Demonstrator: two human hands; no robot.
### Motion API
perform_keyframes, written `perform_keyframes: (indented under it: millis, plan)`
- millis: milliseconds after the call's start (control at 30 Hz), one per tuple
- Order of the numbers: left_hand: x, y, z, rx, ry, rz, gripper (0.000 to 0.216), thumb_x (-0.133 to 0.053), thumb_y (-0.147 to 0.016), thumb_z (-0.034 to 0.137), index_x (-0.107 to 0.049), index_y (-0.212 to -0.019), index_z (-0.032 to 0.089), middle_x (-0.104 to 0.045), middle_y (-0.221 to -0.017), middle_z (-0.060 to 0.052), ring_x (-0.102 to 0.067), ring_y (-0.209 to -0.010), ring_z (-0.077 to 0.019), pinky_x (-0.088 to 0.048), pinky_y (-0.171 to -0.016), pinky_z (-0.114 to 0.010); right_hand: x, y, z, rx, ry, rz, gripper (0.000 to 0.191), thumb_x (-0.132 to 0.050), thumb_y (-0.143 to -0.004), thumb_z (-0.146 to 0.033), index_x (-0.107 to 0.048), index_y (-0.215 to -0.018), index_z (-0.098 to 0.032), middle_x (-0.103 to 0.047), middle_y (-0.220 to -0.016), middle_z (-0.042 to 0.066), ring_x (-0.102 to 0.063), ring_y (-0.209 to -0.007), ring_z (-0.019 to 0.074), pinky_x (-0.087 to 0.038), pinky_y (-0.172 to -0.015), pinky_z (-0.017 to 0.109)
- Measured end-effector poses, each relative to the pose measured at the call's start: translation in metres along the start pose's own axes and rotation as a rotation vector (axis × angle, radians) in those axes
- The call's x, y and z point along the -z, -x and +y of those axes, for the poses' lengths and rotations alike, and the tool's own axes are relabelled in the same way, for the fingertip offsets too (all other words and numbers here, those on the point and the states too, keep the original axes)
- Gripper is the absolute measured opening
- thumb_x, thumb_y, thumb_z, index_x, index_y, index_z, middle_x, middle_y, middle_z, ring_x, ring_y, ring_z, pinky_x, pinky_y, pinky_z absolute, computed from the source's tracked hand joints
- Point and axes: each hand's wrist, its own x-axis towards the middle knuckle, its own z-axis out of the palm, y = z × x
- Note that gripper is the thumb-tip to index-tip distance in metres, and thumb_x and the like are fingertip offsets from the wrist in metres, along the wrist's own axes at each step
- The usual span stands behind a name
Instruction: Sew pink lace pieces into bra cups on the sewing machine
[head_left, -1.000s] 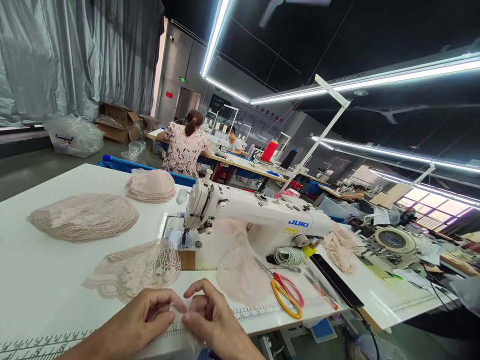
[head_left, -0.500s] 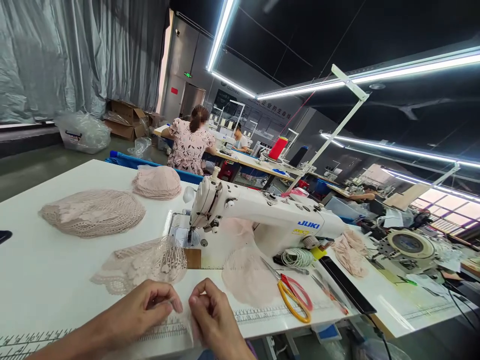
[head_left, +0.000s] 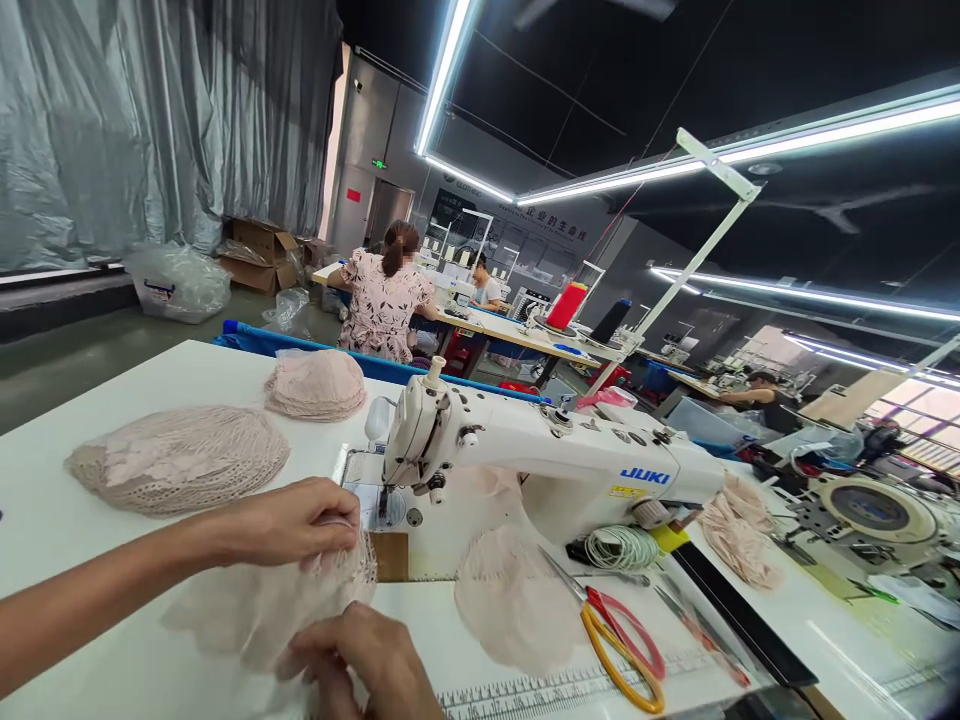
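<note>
My left hand (head_left: pixel 319 525) is closed, fingertips pinched on the edge of a sheer pale-pink lace piece (head_left: pixel 255 610), just left of the needle area of the white JUKI sewing machine (head_left: pixel 555 430). The piece hangs blurred below that hand over the table. At its lower right, my right hand (head_left: pixel 364 655) curls its fingers round the sheer fabric; motion smears the fingertips. Another sheer pink piece (head_left: pixel 510 600) lies flat in front of the machine. Scissors (head_left: pixel 622 650) with red and orange handles rest to its right.
Two stacks of lace pieces, one large (head_left: pixel 180 455) and one smaller (head_left: pixel 319 385), lie on the left of the white table (head_left: pixel 90 600). A ruler strip (head_left: pixel 510 695) runs along the front edge. Coiled pale cord (head_left: pixel 619 548) sits by the machine's base. Co-workers (head_left: pixel 386 300) sit beyond.
My left hand has moved up toward the needle area, lifting lace that lay on the table. The right hand has shifted left and down. The view has tilted slightly.
</note>
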Motion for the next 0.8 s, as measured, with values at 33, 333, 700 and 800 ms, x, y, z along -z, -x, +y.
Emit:
perform_keyframes:
  millis: [33,333,700,800]
  plan:
    - [0.0,-0.012,-0.005,-0.002,-0.034,-0.002,0.026,-0.049,-0.079,0.044,-0.054,-0.069,0.02,-0.055,-0.065,0.001,-0.054,-0.062,-0.0182,-0.038,-0.055,-0.025,0.003,-0.005,0.007,0.018,0.017,0.037,0.029,-0.047,-0.09,-0.014,-0.062,-0.113,-0.024,-0.066,-0.085,0.003,-0.064,-0.078,0.0157,-0.052,-0.067,0.021]
    - [-0.032,-0.051,-0.05,0.134,-0.314,0.172,0.018,-0.045,-0.078,0.036,-0.055,-0.075,0.021,-0.063,-0.078,-0.006,-0.057,-0.084,-0.0305,-0.034,-0.068,-0.035,0.021,-0.028,0.048,0.324,0.286,0.128,0.027,-0.034,-0.103,-0.022,-0.056,-0.088,-0.017,-0.056,-0.062,-0.001,-0.049,-0.058,0.0138,-0.029,-0.055,0.028]
    - [-0.031,-0.054,-0.043,0.121,-0.402,0.209,0.027,-0.034,-0.09,0.037,-0.045,-0.07,0.022,-0.06,-0.074,-0.005,-0.056,-0.072,-0.0259,-0.031,-0.062,-0.034,0.033,-0.034,0.057,0.329,0.39,0.256,0.013,-0.059,-0.084,-0.011,-0.056,-0.079,-0.022,-0.064,-0.072,-0.005,-0.046,-0.053,0.01,-0.028,-0.051,0.027]
    - [-0.039,-0.061,-0.048,0.145,-0.373,0.238,0.028,-0.036,-0.088,0.038,-0.04,-0.066,0.022,-0.06,-0.075,-0.005,-0.058,-0.075,-0.0259,-0.034,-0.064,-0.034,0.03,-0.03,0.068,0.386,0.389,0.202,0.015,-0.061,-0.08,-0.009,-0.055,-0.075,-0.021,-0.065,-0.069,-0.006,-0.048,-0.052,0.0099,-0.026,-0.049,0.027]
